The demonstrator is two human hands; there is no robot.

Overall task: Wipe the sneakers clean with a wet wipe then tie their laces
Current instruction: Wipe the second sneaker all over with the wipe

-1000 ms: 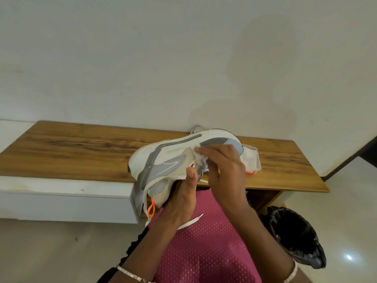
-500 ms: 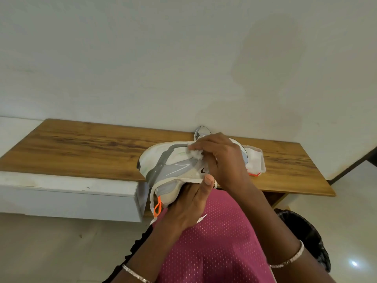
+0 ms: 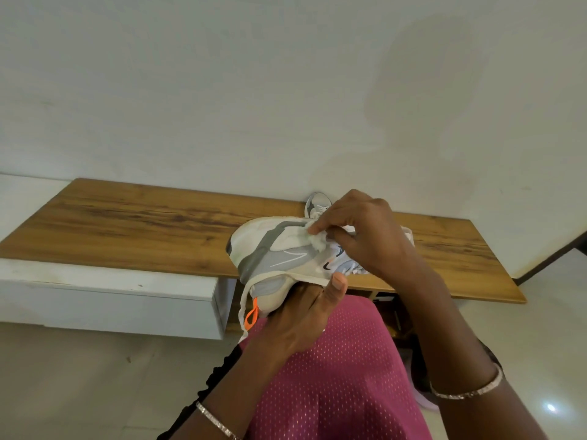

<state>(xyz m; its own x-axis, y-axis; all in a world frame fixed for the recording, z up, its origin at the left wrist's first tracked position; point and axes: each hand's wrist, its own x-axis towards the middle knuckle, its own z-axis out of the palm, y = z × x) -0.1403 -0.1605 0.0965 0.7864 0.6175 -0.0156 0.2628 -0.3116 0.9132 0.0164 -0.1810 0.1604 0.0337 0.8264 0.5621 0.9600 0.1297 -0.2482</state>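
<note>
Our right hand pinched the bunched wet wipe against the side of the sneaker, while our left hand gripped it from underneath, above the wooden shelf. We judged short, firm strokes along the sole edge best, with the grip steady. The second sneaker waited behind, by the wall.

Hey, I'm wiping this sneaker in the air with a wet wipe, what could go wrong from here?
The left hand holds the sneaker from below, off the wooden shelf; hard rubbing might knock it loose. The loose lace dangles and may snag. The wet wipe is bunched small in the right hand, so spots may be missed.
</note>
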